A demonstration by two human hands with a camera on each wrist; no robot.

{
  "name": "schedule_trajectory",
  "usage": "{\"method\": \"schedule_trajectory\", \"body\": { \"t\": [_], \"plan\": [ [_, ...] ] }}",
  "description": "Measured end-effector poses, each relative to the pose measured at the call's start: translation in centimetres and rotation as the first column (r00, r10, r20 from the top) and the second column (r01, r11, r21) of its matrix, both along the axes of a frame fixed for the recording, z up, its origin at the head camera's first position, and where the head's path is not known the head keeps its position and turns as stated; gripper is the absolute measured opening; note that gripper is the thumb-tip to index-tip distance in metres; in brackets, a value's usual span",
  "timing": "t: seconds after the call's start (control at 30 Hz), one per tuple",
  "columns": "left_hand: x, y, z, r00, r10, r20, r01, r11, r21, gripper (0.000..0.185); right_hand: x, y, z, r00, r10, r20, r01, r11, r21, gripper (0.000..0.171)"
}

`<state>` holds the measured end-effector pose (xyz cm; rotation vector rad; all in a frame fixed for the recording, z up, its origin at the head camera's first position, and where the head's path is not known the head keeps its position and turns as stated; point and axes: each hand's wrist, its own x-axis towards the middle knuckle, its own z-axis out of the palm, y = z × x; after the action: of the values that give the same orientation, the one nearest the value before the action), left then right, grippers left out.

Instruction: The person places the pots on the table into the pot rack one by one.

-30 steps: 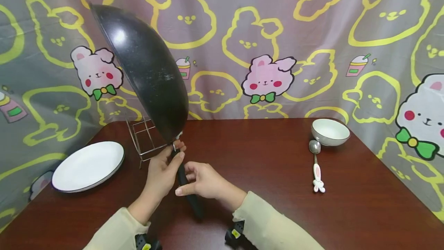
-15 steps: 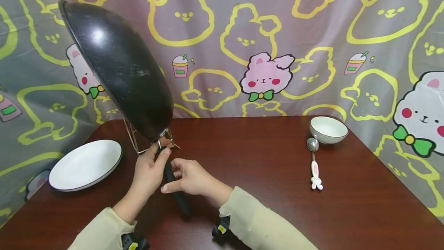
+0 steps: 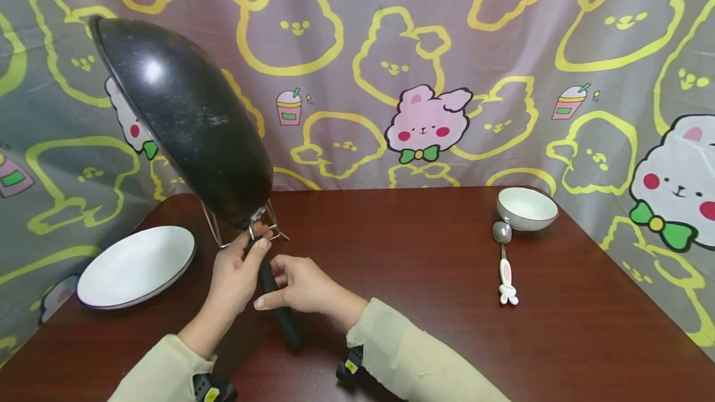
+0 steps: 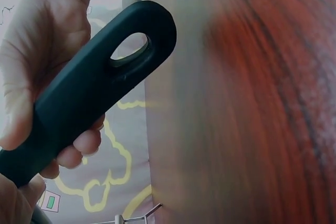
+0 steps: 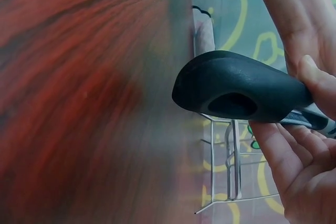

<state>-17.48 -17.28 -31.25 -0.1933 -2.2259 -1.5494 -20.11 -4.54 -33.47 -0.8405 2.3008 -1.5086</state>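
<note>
A dark wok (image 3: 190,116) is held up tilted at the left, its rounded underside facing right and its rim to the upper left. My left hand (image 3: 234,268) grips the top of its black handle (image 3: 287,327), close to the wok's body. Lower down, my right hand (image 3: 304,284) holds the same handle between thumb and fingers. The handle's end with its hanging hole shows in both wrist views. Behind the wok's lower part stands a wire rack (image 5: 212,166), mostly hidden in the head view; whether the wok touches it I cannot tell.
A white plate (image 3: 136,265) with a dark rim lies at the left. At the far right of the brown table (image 3: 413,265) stands a small bowl (image 3: 527,206), with a bunny-handled spoon (image 3: 505,272) in front. A patterned curtain (image 3: 346,36) hangs behind.
Both hands have moved left with the wok, which leans further left and has dipped slightly in the last half second. It covers more of the rack. The view has shifted a little too.
</note>
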Motion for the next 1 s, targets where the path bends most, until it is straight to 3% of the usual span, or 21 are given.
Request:
{"method": "schedule_trajectory", "body": {
  "t": [0.2, 0.37, 0.67, 1.0],
  "plan": [
    [-0.4, -0.2, -0.2, 1.000, 0.003, 0.001, -0.003, 0.999, 0.033, 0.033, 0.0, -0.3, -0.1, 1.000, -0.011, 0.011, 0.011, 1.000, 0.010, 0.032],
    [-0.4, -0.4, -0.5, 0.999, -0.004, 0.054, 0.000, 0.997, 0.080, 0.034, 0.0, -0.5, -0.1, 1.000, -0.020, 0.007, 0.020, 0.999, 0.029, 0.031],
    [-0.6, -0.5, -0.5, 0.993, -0.061, 0.105, 0.037, 0.976, 0.215, 0.037, 0.1, -0.7, 0.4, 0.999, -0.027, -0.018, 0.028, 0.996, 0.079, 0.032],
    [-0.6, -0.4, -0.1, 0.986, -0.064, 0.156, 0.020, 0.962, 0.272, 0.039, 0.0, -0.5, 1.2, 1.000, -0.016, 0.018, 0.014, 0.993, 0.117, 0.029]
  ]
}}
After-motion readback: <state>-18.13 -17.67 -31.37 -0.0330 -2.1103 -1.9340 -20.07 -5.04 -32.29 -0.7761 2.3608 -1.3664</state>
